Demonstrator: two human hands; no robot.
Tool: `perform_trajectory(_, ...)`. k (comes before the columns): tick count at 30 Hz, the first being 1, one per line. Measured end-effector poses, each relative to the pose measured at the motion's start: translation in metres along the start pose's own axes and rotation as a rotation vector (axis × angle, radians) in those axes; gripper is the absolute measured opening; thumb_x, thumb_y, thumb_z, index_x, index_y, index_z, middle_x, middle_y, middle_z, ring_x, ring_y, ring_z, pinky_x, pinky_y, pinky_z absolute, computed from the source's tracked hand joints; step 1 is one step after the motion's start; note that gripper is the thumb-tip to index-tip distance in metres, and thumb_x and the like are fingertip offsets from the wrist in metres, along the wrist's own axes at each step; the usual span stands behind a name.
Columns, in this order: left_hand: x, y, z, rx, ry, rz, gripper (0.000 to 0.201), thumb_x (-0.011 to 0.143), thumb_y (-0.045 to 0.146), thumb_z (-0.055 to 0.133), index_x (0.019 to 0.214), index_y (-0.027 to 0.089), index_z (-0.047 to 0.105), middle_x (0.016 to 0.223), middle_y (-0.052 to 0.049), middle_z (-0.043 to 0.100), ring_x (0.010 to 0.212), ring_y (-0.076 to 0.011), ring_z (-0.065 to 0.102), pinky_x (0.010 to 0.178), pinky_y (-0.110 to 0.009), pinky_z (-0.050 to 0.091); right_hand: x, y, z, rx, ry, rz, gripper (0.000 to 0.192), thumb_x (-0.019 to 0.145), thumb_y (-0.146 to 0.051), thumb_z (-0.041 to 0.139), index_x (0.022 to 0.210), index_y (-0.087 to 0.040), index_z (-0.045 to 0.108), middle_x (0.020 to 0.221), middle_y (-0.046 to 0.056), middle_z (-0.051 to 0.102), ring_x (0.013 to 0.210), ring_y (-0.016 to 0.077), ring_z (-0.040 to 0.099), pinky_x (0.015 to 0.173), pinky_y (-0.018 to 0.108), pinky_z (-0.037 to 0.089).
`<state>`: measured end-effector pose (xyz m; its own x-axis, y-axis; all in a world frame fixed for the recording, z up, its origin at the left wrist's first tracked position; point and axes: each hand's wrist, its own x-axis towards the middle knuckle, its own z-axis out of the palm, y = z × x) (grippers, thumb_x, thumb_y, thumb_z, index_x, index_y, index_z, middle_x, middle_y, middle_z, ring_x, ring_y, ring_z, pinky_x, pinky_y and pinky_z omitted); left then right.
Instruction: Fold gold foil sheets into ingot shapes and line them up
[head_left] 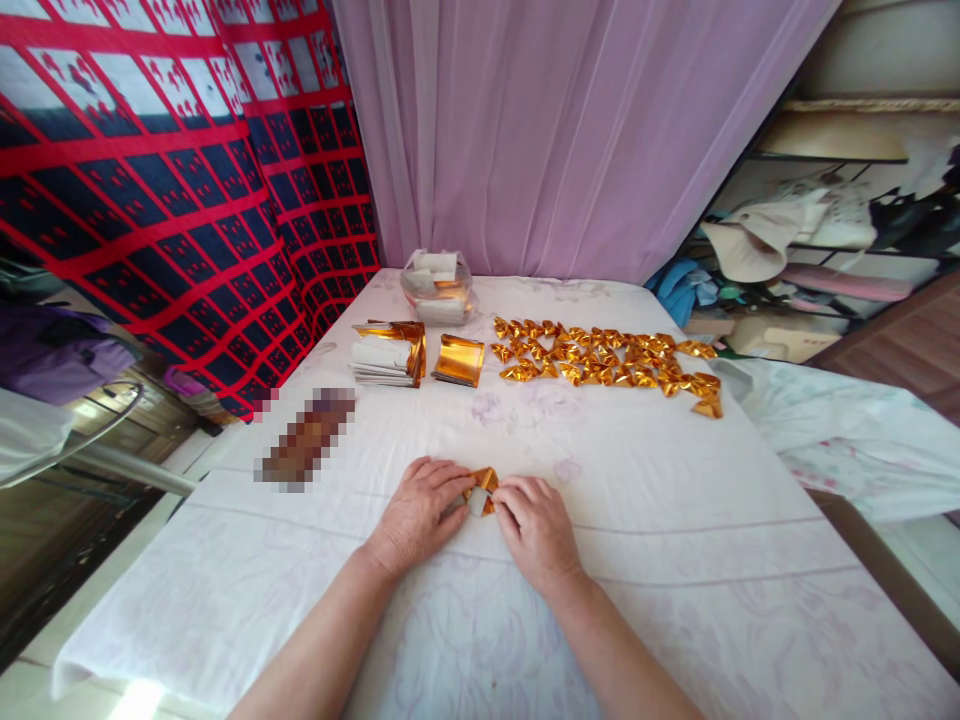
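While both hands' fingers pinch it, the gold foil piece lies flat, long axis unclear

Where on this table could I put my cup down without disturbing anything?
Bare cloth lies right of the hands, below the folded gold pieces, out to the table's right edge. The near-left corner is bare too. The far side is crowded: foil stacks and a plastic bag.

Single head-worn camera, at the near edge of the desk, angled forward and down. Near edge close under the lens; far edge meets the curtain. Wide view, edges bowed.
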<state>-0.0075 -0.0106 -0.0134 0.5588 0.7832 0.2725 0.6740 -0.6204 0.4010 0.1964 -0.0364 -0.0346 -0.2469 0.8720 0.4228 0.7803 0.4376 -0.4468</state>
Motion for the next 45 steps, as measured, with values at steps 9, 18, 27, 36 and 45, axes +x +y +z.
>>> perform_trajectory(9,-0.001,0.001,0.0,-0.017,-0.016,-0.031,0.04,0.079,0.016,0.06,0.118,0.025,0.063,0.12,-0.004,0.069,0.114,-0.0231,0.059,0.107,-0.048,0.034,-0.001,-0.001,-0.006,0.033,-0.07,0.01,0.014,0.079,-0.013,0.066,0.089,-0.022,0.067,0.1,0.003,0.065,0.094,0.0208,0.056,0.085,0.036,0.04)
perform_trajectory(18,-0.001,-0.002,0.001,-0.016,-0.025,-0.02,0.032,0.084,0.023,0.063,0.116,0.025,0.064,0.117,-0.004,0.069,0.11,-0.0228,0.06,0.105,-0.049,0.034,0.0,0.004,-0.009,0.016,-0.096,-0.027,0.016,0.081,-0.017,0.067,0.094,-0.026,0.07,0.103,0.004,0.066,0.096,0.0214,0.057,0.085,0.037,0.043)
perform_trajectory(27,0.0,-0.004,0.004,-0.012,-0.009,-0.021,0.026,0.087,0.027,0.064,0.113,0.027,0.066,0.112,-0.004,0.071,0.105,-0.0221,0.062,0.103,-0.047,0.036,0.0,0.005,-0.009,0.015,-0.113,-0.036,0.016,0.081,-0.018,0.068,0.095,-0.027,0.072,0.103,0.004,0.066,0.097,0.0216,0.058,0.086,0.038,0.044)
perform_trajectory(36,0.004,-0.004,0.003,-0.048,0.003,0.002,0.027,0.085,0.027,0.066,0.112,0.026,0.067,0.109,-0.005,0.07,0.101,-0.0218,0.061,0.094,-0.043,0.043,0.005,0.007,-0.013,-0.11,-0.149,-0.122,0.01,0.085,-0.026,0.069,0.094,-0.028,0.071,0.103,0.002,0.067,0.094,0.019,0.058,0.08,0.034,0.039)
perform_trajectory(45,0.002,-0.002,0.0,-0.043,-0.039,0.012,0.04,0.08,0.031,0.07,0.119,0.027,0.065,0.115,-0.006,0.066,0.107,-0.024,0.058,0.097,-0.044,0.042,0.003,0.009,-0.01,-0.211,-0.09,-0.191,0.007,0.089,-0.024,0.065,0.093,-0.026,0.07,0.103,0.002,0.069,0.09,0.0171,0.06,0.077,0.033,0.035)
